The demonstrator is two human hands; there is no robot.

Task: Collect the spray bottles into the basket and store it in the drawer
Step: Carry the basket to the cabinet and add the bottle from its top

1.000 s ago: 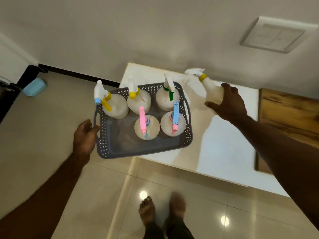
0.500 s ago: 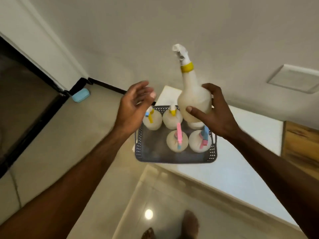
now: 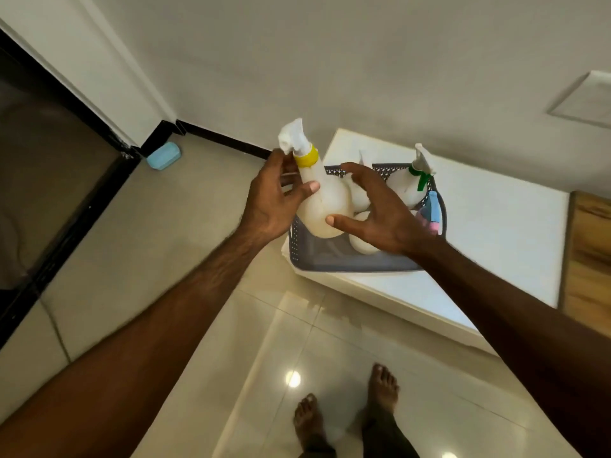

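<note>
With the left hand (image 3: 269, 201) grip pinching the tilted bottle (image 3: 322, 201) neck and the right hand (image 3: 380, 214) open-fingered, a loose hold could drop it beside the basket (image 3: 347, 261).

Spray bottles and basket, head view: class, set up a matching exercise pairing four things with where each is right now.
Things:
1. yellow-collared bottle
2. green-trigger bottle
3. grey basket
4. blue object

Places:
A. on the floor by the wall
B. on the white table's corner
C. between the left hand and the right hand, above the basket
D. standing in the basket's far right

Pairs: 1-C, 2-D, 3-B, 4-A
</note>
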